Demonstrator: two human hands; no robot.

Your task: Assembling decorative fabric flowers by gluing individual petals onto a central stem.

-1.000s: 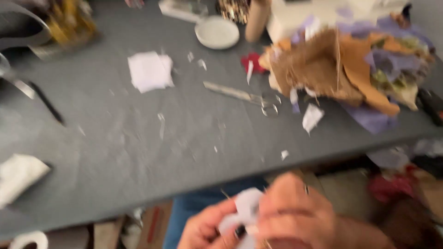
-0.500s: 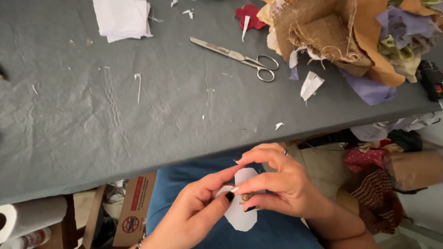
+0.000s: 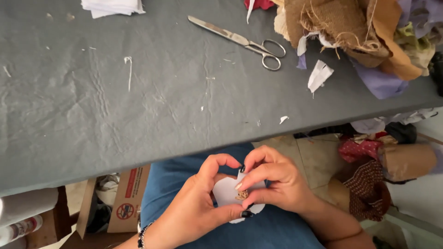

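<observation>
Below the table edge, over my blue-clad lap, both hands hold a small white fabric piece [image 3: 226, 191]. My left hand [image 3: 196, 210] curls around its left side with thumb and forefinger. My right hand [image 3: 277, 182] pinches its right side and presses a tiny tan scrap [image 3: 242, 195] against it. Metal scissors [image 3: 240, 41] lie shut on the grey table [image 3: 138, 106], far above my hands.
A heap of burlap and coloured fabric scraps [image 3: 360, 32] fills the table's top right. A folded white cloth [image 3: 113, 6] lies at the top edge. White snippets dot the table. A cardboard box [image 3: 124, 200] and fabric bundles [image 3: 383, 161] sit on the floor.
The view has dropped from the table top towards my lap. My hands have come closer to the table edge and closed more tightly around the white piece.
</observation>
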